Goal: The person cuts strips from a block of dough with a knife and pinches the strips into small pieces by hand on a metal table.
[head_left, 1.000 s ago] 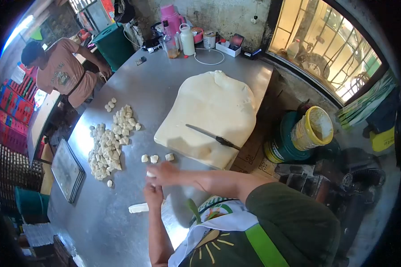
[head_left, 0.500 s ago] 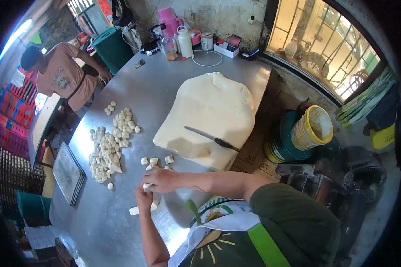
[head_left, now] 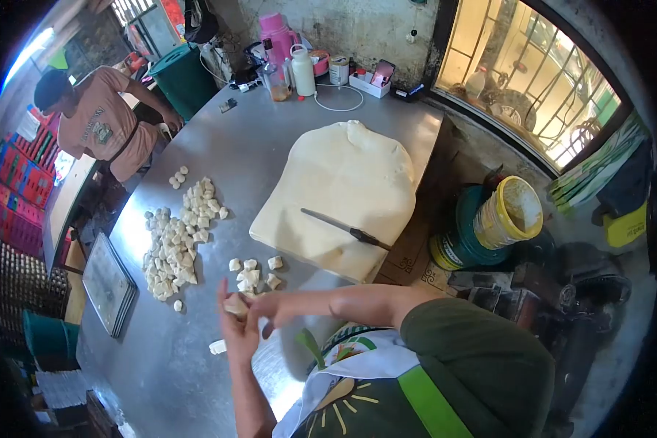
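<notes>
On the steel table [head_left: 175, 372], the big dough slab [head_left: 336, 175] lies along the right edge. The heap of cut dough pieces [head_left: 171, 248] is toward the left edge. The knife [head_left: 347, 227] rests near the slab's lower edge. The left hand [head_left: 239, 336] pinches a dough lump [head_left: 235, 306]; the right hand [head_left: 269, 306] is beside it, its fingers too blurred to tell.

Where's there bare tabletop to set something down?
Free tabletop: between the dough pile and big slab, and between the trays and dough strip. Crowded: around the left hand, right hand and loose pieces; also by the far bottles.
</notes>
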A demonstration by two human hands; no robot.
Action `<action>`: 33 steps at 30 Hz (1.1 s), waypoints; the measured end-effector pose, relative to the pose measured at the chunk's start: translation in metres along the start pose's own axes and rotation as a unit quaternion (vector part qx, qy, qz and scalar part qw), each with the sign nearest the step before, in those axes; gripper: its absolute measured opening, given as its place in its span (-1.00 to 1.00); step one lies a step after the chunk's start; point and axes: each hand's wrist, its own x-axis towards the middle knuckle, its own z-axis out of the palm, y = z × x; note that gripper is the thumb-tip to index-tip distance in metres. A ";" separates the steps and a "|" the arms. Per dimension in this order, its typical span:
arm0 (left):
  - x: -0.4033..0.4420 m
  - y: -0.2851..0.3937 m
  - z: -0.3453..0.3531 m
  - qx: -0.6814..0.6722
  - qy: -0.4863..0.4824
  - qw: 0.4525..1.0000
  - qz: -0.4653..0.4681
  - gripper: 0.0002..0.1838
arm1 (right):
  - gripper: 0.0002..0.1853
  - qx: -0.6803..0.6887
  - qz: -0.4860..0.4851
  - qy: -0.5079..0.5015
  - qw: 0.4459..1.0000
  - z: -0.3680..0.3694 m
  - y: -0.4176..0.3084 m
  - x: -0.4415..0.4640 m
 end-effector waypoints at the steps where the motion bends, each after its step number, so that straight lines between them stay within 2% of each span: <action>1: 0.001 0.006 0.006 0.004 0.000 1.000 0.000 -0.40 | -0.49 0.041 -0.069 0.033 0.996 0.007 -0.005 0.009; 3: -0.002 0.015 0.025 0.013 0.017 1.000 0.014 -0.45 | -0.49 0.121 -0.202 0.095 0.967 0.017 -0.014 0.020; 4: -0.004 0.018 0.029 0.016 0.026 0.999 0.021 -0.47 | -0.49 0.121 -0.202 0.093 0.967 0.027 0.001 0.020; 5: -0.007 0.025 0.027 0.015 0.025 0.999 0.019 -0.47 | -0.49 0.093 -0.143 0.057 0.984 0.036 0.027 0.017; 7: -0.016 0.044 0.017 0.036 -0.036 0.989 0.137 -0.40 | -0.49 0.031 -0.024 -0.023 0.999 0.050 0.072 0.008; 8: -0.019 0.049 0.013 0.051 -0.063 0.978 0.194 -0.36 | -0.54 -0.070 0.082 -0.124 0.986 0.034 0.062 -0.002; 9: -0.014 0.049 0.008 0.055 -0.059 0.978 0.194 -0.36 | -0.57 -0.169 0.182 -0.219 0.943 0.015 0.048 -0.014; 10: 0.000 0.049 0.004 0.033 -0.069 0.987 0.143 -0.34 | -0.57 -0.172 0.178 -0.221 0.943 0.012 0.053 -0.027; 11: 0.014 0.048 0.002 0.009 -0.080 0.993 0.090 -0.32 | -0.64 -0.129 0.021 -0.080 0.988 0.010 0.061 -0.041; 12: 0.020 0.044 0.000 -0.015 -0.091 0.995 0.036 -0.30 | -0.69 -0.077 -0.136 0.064 0.986 0.009 0.064 -0.048; 14: 0.023 0.009 -0.004 0.018 -0.076 0.997 0.009 -0.28 | -0.70 0.007 0.007 0.049 0.999 -0.032 0.035 -0.038; 17: 0.014 -0.023 -0.010 0.080 -0.035 0.995 -0.050 -0.23 | -0.65 0.018 0.013 0.162 0.986 -0.102 -0.014 -0.033; 18: 0.015 -0.023 -0.007 0.071 -0.059 0.994 -0.055 -0.23 | -0.65 0.037 0.010 0.201 0.979 -0.116 -0.021 -0.033; 20: 0.016 -0.022 0.002 0.048 -0.104 0.991 -0.063 -0.22 | -0.65 0.038 -0.011 0.217 0.975 -0.142 -0.032 -0.039; 22: 0.014 -0.025 0.006 0.036 -0.089 0.993 -0.069 -0.22 | -0.64 0.039 -0.039 0.232 0.971 -0.152 -0.049 -0.047; 26: 0.000 -0.041 0.008 0.025 -0.083 0.993 -0.081 -0.27 | -0.66 0.127 -0.001 0.212 0.969 -0.159 -0.063 -0.079; 29: -0.015 -0.055 0.011 0.051 -0.105 0.989 -0.088 -0.33 | -0.71 0.090 0.112 -0.034 0.989 -0.131 -0.011 -0.110; 30: -0.019 -0.058 0.012 0.078 -0.111 0.987 -0.086 -0.39 | -0.68 0.092 0.161 -0.126 0.975 -0.117 0.010 -0.125; 32: -0.027 -0.064 0.018 0.132 -0.124 0.980 -0.081 -0.50 | -0.61 -0.019 0.222 -0.245 0.944 -0.092 0.031 -0.160; 33: -0.030 -0.068 0.023 0.129 -0.128 0.980 -0.081 -0.50 | -0.55 0.029 0.274 -0.262 0.925 -0.074 0.050 -0.186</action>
